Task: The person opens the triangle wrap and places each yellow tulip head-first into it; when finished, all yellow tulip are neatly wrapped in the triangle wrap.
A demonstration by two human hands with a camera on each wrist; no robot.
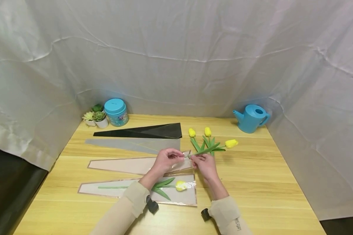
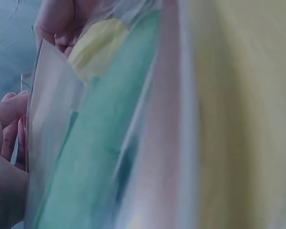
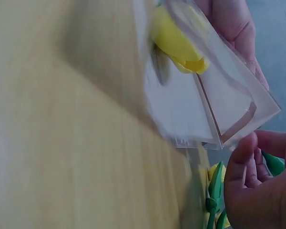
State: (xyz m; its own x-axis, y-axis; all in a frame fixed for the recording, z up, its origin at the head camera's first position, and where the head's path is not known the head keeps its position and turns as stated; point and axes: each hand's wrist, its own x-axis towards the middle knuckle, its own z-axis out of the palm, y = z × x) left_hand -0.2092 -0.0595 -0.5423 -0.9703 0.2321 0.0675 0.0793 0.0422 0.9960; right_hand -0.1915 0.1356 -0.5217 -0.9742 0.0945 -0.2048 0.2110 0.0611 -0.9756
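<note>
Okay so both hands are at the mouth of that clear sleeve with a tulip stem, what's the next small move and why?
Probably slide the tulip stem-first into the sleeve. The left hand pinches the sleeve's wide end open, the right hand holds the stem's tip right at that opening, and the flower head still lies outside. The nearer sleeve already holds one tulip.

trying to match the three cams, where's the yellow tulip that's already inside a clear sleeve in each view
Head: wrapped yellow tulip lies low centre, in the nearest sleeve, just below the left hand.
Left wrist: blurred yellow bloom upper left, behind plastic.
Right wrist: bloom at top centre, under clear film.
Shared landmark: the wooden table, also in both wrist views.
</note>
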